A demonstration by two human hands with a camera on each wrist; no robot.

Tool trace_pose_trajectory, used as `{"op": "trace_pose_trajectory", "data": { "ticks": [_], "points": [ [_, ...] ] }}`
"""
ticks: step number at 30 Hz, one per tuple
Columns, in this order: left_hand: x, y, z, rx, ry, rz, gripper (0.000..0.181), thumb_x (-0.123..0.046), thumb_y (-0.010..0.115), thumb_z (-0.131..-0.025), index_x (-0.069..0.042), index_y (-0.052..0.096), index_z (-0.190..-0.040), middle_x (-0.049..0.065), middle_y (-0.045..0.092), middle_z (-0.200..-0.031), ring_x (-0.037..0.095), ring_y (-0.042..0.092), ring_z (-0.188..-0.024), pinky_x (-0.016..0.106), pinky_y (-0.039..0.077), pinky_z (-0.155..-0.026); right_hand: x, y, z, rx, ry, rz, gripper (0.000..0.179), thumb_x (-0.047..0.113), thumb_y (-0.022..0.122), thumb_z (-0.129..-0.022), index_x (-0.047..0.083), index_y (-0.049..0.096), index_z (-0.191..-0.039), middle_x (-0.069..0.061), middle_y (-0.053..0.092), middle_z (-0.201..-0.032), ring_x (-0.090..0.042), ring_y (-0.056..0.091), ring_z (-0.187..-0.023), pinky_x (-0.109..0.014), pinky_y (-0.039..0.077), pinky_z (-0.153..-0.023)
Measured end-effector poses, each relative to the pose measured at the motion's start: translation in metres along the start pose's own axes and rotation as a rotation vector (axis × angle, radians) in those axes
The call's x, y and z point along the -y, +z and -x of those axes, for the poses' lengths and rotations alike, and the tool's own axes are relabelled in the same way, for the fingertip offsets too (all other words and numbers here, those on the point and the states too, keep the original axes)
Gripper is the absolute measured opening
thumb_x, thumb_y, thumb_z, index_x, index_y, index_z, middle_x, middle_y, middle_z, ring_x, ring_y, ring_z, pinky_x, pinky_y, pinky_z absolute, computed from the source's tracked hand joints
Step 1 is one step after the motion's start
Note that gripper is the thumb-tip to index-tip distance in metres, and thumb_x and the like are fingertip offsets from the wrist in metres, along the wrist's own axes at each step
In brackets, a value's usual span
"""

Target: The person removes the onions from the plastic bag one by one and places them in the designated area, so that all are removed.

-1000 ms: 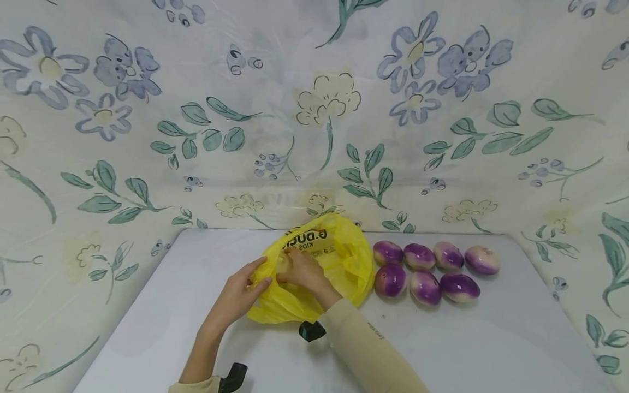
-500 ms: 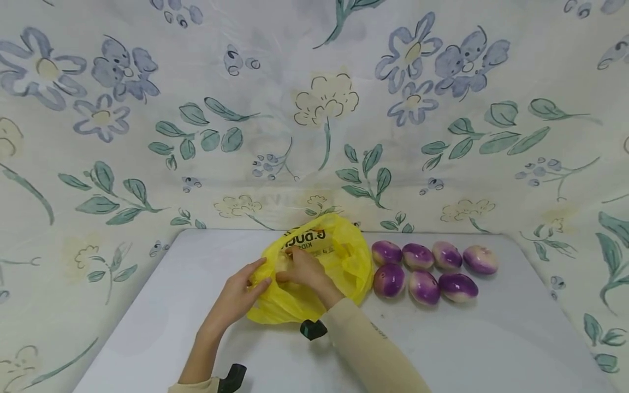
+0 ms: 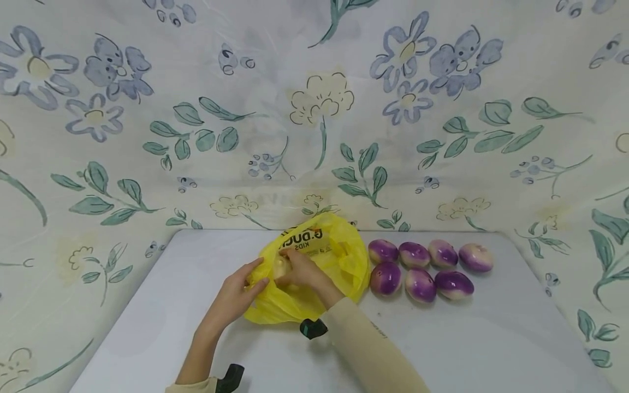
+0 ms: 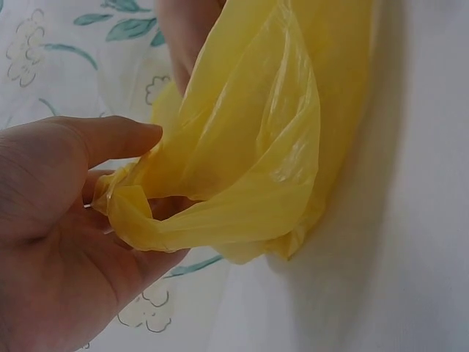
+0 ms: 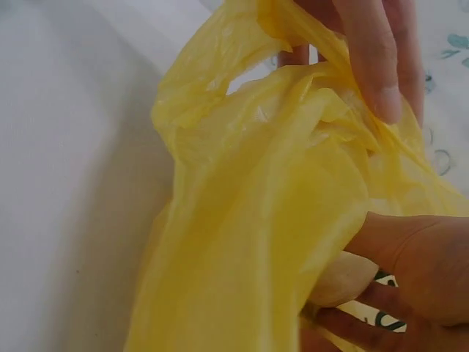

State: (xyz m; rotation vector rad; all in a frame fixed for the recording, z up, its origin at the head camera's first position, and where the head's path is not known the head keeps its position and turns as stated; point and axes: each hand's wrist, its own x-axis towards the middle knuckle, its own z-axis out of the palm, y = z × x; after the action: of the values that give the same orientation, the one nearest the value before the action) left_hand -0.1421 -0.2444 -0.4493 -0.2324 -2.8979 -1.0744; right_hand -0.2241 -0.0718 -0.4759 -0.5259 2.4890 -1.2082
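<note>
A yellow plastic bag [image 3: 346,262] with black print lies on its side, its mouth facing the person. My left hand [image 3: 238,292] pinches the left edge of its mouth between thumb and fingers; in the left wrist view the film [image 4: 242,147] bunches in that grip. My right hand [image 3: 307,273] reaches inside the mouth. Its fingers curl round a pale rounded thing [image 3: 281,267], cream like the white parts of the turnips; the right wrist view shows part of this pale thing [image 5: 344,279] behind the film. Fingers and film hide the rest of it.
Several glossy purple-and-white turnips [image 3: 420,285] stand in two rows just right of the bag on the white table [image 3: 491,338]. A flower-printed sheet [image 3: 314,164] hangs behind and at both sides. Black wrist mounts [image 3: 313,328] stick out from the sleeves.
The head view has shifted slightly, moving the whole scene a little left. Both hands keep their places at the bag; slightly more of the pale rounded thing shows beside the right fingers.
</note>
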Motion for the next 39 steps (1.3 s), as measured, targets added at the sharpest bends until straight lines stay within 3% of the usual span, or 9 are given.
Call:
{"op": "trace_pose_trajectory", "data": {
  "ticks": [6,12,20,27,39],
  "points": [
    [0.0,-0.001,0.001,-0.003,0.003,0.009,0.052,-0.021,0.061,-0.096,-0.004,0.047,-0.143,0.021,0.056,-0.139,0.026,0.06,-0.102,0.035,0.056,-0.084,0.002,-0.009,0.01,0.045,-0.03,0.053,0.067,0.018,0.075,-0.086,0.006,0.044,-0.144,-0.012,0.055,-0.141,-0.022,0.057,-0.114,-0.038,0.05,-0.102],
    [0.001,-0.001,0.001,0.005,-0.015,0.012,0.053,-0.021,0.061,-0.096,-0.004,0.046,-0.144,0.019,0.057,-0.138,0.024,0.06,-0.1,0.031,0.055,-0.083,0.002,-0.016,0.018,0.08,-0.032,0.103,0.066,0.019,0.077,-0.084,0.007,0.048,-0.142,-0.01,0.058,-0.139,-0.022,0.058,-0.113,-0.039,0.049,-0.104],
    [-0.002,-0.002,0.001,0.004,-0.011,0.013,0.053,-0.022,0.061,-0.097,-0.003,0.046,-0.144,0.021,0.057,-0.137,0.024,0.06,-0.099,0.034,0.056,-0.084,0.005,-0.023,0.027,0.11,-0.026,0.203,0.059,0.018,0.079,-0.081,0.009,0.056,-0.134,-0.008,0.064,-0.129,-0.018,0.061,-0.103,-0.034,0.054,-0.094],
    [-0.002,-0.001,0.001,0.007,-0.01,0.012,0.053,-0.021,0.061,-0.097,-0.003,0.046,-0.144,0.021,0.057,-0.138,0.023,0.059,-0.1,0.037,0.055,-0.087,0.008,-0.03,0.037,0.133,0.027,0.249,0.06,0.021,0.081,-0.079,0.014,0.057,-0.134,-0.004,0.063,-0.132,-0.019,0.059,-0.11,-0.037,0.049,-0.103],
    [-0.003,-0.001,0.0,0.018,-0.032,0.005,0.054,-0.021,0.062,-0.096,-0.003,0.046,-0.144,0.021,0.057,-0.137,0.023,0.057,-0.097,0.035,0.054,-0.086,0.008,-0.048,0.051,0.075,-0.005,0.235,0.062,0.029,0.084,-0.076,0.015,0.059,-0.131,-0.003,0.067,-0.122,-0.018,0.058,-0.1,-0.038,0.05,-0.102]
  ]
}}
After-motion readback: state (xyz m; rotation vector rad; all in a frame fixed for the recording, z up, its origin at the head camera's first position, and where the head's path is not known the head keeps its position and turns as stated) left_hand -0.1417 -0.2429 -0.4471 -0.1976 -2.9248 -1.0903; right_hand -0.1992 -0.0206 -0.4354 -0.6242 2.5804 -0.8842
